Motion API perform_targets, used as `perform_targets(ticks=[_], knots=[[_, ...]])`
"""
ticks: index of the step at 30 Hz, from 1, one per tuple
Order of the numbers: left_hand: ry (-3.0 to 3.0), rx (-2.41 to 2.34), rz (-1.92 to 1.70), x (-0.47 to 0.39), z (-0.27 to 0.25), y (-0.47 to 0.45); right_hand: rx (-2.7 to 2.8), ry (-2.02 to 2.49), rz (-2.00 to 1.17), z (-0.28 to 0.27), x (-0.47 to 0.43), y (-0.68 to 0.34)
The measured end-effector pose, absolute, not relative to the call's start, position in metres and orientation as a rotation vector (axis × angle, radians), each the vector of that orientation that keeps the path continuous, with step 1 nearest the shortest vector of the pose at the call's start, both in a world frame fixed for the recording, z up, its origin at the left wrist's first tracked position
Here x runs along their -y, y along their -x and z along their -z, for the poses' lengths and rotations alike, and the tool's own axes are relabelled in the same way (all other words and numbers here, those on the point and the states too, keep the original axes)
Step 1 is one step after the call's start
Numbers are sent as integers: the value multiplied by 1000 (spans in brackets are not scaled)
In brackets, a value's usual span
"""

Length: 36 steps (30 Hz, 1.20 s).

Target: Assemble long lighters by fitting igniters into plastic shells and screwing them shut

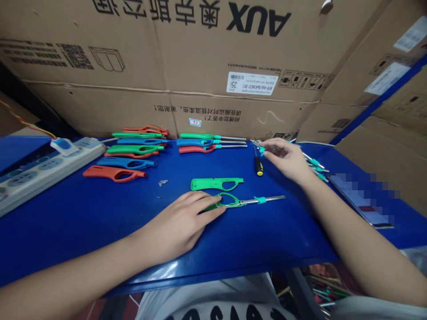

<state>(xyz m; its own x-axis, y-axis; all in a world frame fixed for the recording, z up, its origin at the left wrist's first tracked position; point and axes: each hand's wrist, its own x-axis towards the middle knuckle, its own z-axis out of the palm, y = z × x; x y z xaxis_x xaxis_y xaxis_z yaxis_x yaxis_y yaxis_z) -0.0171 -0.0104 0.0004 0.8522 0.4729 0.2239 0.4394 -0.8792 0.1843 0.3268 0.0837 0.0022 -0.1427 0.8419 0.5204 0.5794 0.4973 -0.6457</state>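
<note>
My left hand (pixel 185 218) lies over the handle of an opened green lighter casing (pixel 245 202), its fingers holding it against the table. A metal tube (pixel 273 198) with a turquoise collar (pixel 259 200) extends from the casing to the right. Just behind it rests the matching green half shell (pixel 208 183). Farther back, my right hand (pixel 288 158) has thumb and fingers drawn together at a turquoise piece (pixel 262 150), beside a pile of small parts (pixel 256 142). What exactly the fingertips pinch is hard to make out. A black and yellow screwdriver (pixel 258 166) lies beside this hand.
Several coloured lighter shells (pixel 115 172) are lined up at back left. Lighters with metal tubes (pixel 196 149) lie at back centre. Small metal pins (pixel 163 182), a power strip (pixel 50 166), a phone (pixel 360 200) and turquoise-collared tubes (pixel 315 163) surround the work. A cardboard wall (pixel 200 80) stands behind.
</note>
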Motion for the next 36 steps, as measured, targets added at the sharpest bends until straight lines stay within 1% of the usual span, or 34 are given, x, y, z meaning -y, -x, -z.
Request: perform_targets(ticks=[2, 7, 10, 13, 18, 20, 22, 25, 30, 33, 36], knots=[[-2889, -724, -403, 9, 0, 17, 1948, 1149, -457, -4, -78, -318], [-2856, -742, -397, 6, 2, 17, 2316, 1116, -140, -3, -73, -311], [-2852, -745, -393, 6, 2, 17, 2488, 1069, -185, -2, -74, -314], [-2859, -749, -393, 6, 2, 17, 2525, 1106, -162, -6, -75, -321], [-2860, -764, -423, 6, 1, 17, 2515, 1305, 82, -20, -73, -336], [-2859, -788, -457, 6, 1, 17, 2466, 1361, 111, -24, -70, -338], [-2852, -818, -495, 6, 0, 17, 2384, 1401, 8, -25, -65, -333], [-2837, -863, -553, 6, 0, 16, 2328, 1379, -263, -23, -56, -317], [-2773, -930, -559, 5, 1, 14, 2461, 1120, -597, -19, -39, -286], [-2725, -925, -551, 5, 4, 14, 2558, 974, -731, -16, -32, -276], [-2681, -914, -564, 3, 8, 14, 2605, 916, -754, -12, -28, -271]])
